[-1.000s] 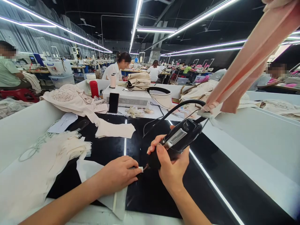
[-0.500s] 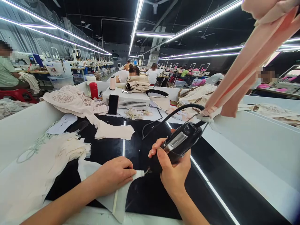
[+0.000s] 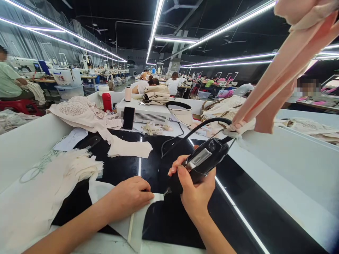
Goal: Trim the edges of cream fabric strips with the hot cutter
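My right hand (image 3: 197,190) is wrapped round a black corded handheld tool (image 3: 208,157) with a silver plate on its side. The tool tilts down to the left, and its narrow metal tip sits at the end of a white fabric piece (image 3: 136,225). My left hand (image 3: 134,194) holds that end of the fabric down on the glossy black work surface (image 3: 169,218), fingers close together near the tip. Part of the fabric lies hidden under my left hand and forearm. Pink cloth strips (image 3: 275,74) rise from the tool's rear end.
A heap of cream fabric pieces (image 3: 53,187) lies at left. Beyond it are a lace garment (image 3: 76,114), a phone (image 3: 128,118), a white vented box (image 3: 150,114), a red bottle (image 3: 106,102) and a visor (image 3: 180,112). White side walls (image 3: 291,169) flank the table. People sit farther off.
Both hands, the tool and the fabric piece stay nearly in place. The whole view has shifted very slightly.
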Motion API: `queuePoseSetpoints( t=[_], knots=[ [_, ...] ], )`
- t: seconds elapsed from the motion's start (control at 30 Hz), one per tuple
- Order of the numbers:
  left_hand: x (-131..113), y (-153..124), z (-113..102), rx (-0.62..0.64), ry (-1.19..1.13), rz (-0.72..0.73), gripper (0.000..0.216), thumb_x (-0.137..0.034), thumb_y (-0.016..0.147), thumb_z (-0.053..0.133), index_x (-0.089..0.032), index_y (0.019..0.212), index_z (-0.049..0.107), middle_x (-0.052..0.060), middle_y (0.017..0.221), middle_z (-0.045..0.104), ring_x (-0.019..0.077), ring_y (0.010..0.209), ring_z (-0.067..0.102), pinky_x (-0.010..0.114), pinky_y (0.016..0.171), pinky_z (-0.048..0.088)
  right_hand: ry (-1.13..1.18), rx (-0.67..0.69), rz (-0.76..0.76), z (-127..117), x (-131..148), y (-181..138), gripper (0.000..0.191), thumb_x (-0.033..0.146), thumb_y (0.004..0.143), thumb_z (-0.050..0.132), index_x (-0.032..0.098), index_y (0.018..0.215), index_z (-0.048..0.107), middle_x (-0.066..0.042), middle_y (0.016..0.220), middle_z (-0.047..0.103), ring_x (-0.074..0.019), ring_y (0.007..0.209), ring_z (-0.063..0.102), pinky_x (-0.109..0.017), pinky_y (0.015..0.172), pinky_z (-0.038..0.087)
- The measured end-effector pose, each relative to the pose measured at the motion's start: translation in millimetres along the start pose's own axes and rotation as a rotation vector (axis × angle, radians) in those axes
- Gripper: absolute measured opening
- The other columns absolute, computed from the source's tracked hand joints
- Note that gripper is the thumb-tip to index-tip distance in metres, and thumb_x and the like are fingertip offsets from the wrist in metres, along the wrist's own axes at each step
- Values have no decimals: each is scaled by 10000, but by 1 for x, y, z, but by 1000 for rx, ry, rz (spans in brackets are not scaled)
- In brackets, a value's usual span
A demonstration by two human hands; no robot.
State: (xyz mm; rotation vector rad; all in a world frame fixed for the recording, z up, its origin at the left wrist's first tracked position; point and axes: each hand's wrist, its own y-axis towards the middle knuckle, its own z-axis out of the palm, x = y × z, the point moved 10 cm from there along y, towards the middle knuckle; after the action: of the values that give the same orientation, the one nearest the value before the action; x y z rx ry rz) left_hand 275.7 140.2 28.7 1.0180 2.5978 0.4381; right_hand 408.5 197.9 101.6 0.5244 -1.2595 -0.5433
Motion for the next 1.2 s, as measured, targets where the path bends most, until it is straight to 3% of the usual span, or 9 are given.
queuePoseSetpoints(
  t=[0.17, 0.43, 0.9, 1.2],
  knots=[
    [-2, -1, -4, -24, 24, 21, 198, -180, 1026, 555, -189, 936, 732, 27, 954, 692, 166, 790, 583, 284, 722, 491, -21, -12, 6, -2, -2, 1, 263, 239, 879, 743, 283, 1050, 549, 53, 824, 648, -114, 583, 627, -275, 536, 581],
    [1, -1, 0, -14, 1, 54, 165, -197, 1019, 576, -182, 966, 732, 43, 971, 702, 183, 868, 636, 289, 800, 521, 59, -15, 69, 7, -6, 4, 471, 261, 879, 752, 341, 1290, 536, 65, 805, 644, -115, 589, 616, -283, 551, 573],
    [1, 0, 2, 5, -6, 45, 147, -184, 1007, 594, -184, 984, 739, 46, 988, 712, 190, 891, 665, 290, 831, 528, 91, 21, 67, 25, -12, -1, 444, 246, 895, 736, 332, 1284, 540, 63, 808, 651, -114, 579, 619, -281, 551, 569],
    [2, -1, 5, 10, 0, 37, 146, -180, 1006, 592, -179, 979, 735, 60, 1017, 715, 197, 910, 658, 296, 828, 537, 84, -40, 78, 10, -7, 4, 440, 275, 867, 773, 318, 1250, 561, 58, 780, 645, -124, 587, 611, -288, 534, 577]
  ],
)
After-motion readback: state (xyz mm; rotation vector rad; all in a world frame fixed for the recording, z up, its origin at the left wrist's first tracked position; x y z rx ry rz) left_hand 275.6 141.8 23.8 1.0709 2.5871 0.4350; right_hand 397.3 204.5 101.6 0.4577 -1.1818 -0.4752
